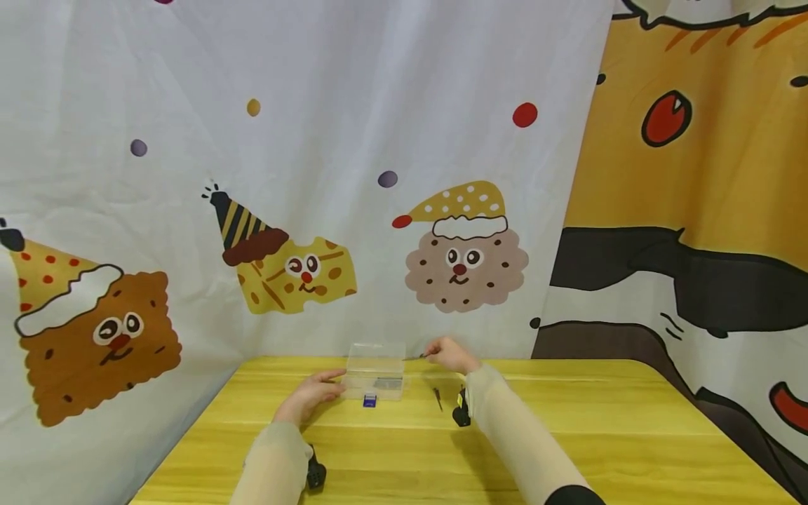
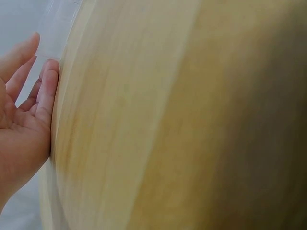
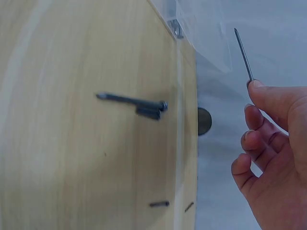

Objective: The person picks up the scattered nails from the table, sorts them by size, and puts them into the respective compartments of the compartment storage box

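Observation:
A clear plastic box (image 1: pixel 353 387) stands with its lid (image 1: pixel 376 356) raised and a blue clasp (image 1: pixel 369 401) at its front. Dark thin pieces (image 1: pixel 388 383) lie inside it. My left hand (image 1: pixel 313 394) is at the box's left side, fingers loosely extended; in the left wrist view the fingertips meet or nearly meet the clear plastic (image 2: pixel 56 28). Between thumb and forefinger, my right hand (image 3: pixel 278 129) pinches a dark nail (image 3: pixel 243 55), point away from the palm. That hand (image 1: pixel 451 354) is raised right of the box.
Several loose nails (image 3: pixel 127 99) lie together on the wooden table (image 1: pixel 568 421), right of the box. A small nail (image 3: pixel 159 204) and another short dark piece (image 3: pixel 189 207) lie closer to the table's edge. A printed curtain (image 1: pixel 379 105) hangs behind the table.

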Available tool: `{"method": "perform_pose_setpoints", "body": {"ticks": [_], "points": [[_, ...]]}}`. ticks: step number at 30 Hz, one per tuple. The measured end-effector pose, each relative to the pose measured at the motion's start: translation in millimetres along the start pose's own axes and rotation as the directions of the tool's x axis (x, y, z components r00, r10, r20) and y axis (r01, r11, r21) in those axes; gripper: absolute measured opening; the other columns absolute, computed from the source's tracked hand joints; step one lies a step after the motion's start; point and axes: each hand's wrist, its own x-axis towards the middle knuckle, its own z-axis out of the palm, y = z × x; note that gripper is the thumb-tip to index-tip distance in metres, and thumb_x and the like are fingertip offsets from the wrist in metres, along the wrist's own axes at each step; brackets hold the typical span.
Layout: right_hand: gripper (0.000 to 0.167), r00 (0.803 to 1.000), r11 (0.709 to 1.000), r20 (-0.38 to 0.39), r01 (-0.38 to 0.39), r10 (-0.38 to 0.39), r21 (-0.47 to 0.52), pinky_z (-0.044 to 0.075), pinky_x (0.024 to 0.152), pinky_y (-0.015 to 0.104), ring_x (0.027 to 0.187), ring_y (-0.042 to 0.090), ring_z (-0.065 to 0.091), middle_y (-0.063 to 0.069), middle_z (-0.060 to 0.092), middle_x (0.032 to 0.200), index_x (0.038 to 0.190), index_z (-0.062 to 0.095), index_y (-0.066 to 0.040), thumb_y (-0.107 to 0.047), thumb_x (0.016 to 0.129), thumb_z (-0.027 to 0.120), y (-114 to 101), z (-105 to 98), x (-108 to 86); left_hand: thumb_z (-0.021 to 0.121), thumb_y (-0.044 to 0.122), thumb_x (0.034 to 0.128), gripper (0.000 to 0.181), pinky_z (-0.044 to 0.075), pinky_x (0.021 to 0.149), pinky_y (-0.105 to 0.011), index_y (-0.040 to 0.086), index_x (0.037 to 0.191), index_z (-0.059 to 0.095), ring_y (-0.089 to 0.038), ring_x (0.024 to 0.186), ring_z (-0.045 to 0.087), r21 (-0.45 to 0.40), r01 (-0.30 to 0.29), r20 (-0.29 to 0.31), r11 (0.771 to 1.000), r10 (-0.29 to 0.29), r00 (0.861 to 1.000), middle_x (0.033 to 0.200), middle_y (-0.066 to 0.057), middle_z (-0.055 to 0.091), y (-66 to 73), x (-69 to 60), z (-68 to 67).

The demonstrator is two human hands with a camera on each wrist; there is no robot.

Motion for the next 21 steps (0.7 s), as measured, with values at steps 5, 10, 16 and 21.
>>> {"method": "perform_pose_setpoints", "body": {"ticks": [5, 10, 16, 21], "points": [[0.015, 1.000, 1.000, 0.011, 0.003, -0.003, -0.012, 0.052, 0.077, 0.035, 0.085, 0.018, 0.061, 0.007, 0.068, 0.093, 0.102, 0.070, 0.005, -0.001, 0.091, 0.062, -8.5, 12.1, 4.2, 0.062, -0.001, 0.0909, 0.048, 0.043, 0.098, -0.048, -0.006, 0.137, 0.050, -0.030, 0.108, 0.058, -0.009, -0.008, -0.008, 1.000, 0.008, 1.000, 0.139, -0.031, 0.044, 0.3, -2.1, 0.0], [0.014, 0.999, 0.999, 0.043, 0.020, -0.019, -0.029, 0.052, 0.077, 0.034, 0.086, 0.018, 0.061, 0.006, 0.068, 0.094, 0.101, 0.071, 0.004, -0.002, 0.090, 0.063, -15.7, 24.8, 9.6, 0.063, -0.002, 0.0906, 0.048, 0.044, 0.097, -0.048, -0.006, 0.136, 0.051, -0.032, 0.107, 0.059, -0.011, 0.000, -0.016, 1.000, 0.000, 1.000, 0.138, -0.031, 0.045, -2.9, -2.3, 0.6], [0.013, 0.997, 0.997, 0.048, 0.058, -0.056, -0.042, 0.049, 0.071, 0.032, 0.082, 0.016, 0.058, 0.005, 0.067, 0.090, 0.097, 0.071, 0.004, 0.000, 0.089, 0.062, -25.2, 33.6, 13.3, 0.064, 0.004, 0.0911, 0.050, 0.046, 0.097, -0.043, -0.004, 0.139, 0.049, -0.027, 0.108, 0.059, -0.015, -0.020, 0.028, 1.000, 0.021, 0.999, 0.137, -0.029, 0.046, -3.3, -2.1, -2.1], [0.012, 0.998, 0.997, 0.045, 0.051, -0.048, -0.062, 0.048, 0.071, 0.031, 0.079, 0.014, 0.056, 0.005, 0.067, 0.091, 0.096, 0.072, 0.001, 0.001, 0.089, 0.062, -29.8, 40.5, 16.4, 0.065, 0.008, 0.0919, 0.052, 0.047, 0.095, -0.041, -0.003, 0.140, 0.049, -0.027, 0.110, 0.058, 0.012, -0.050, 0.072, 0.999, 0.049, 0.996, 0.137, -0.030, 0.047, -3.0, -1.5, -5.1]]}}
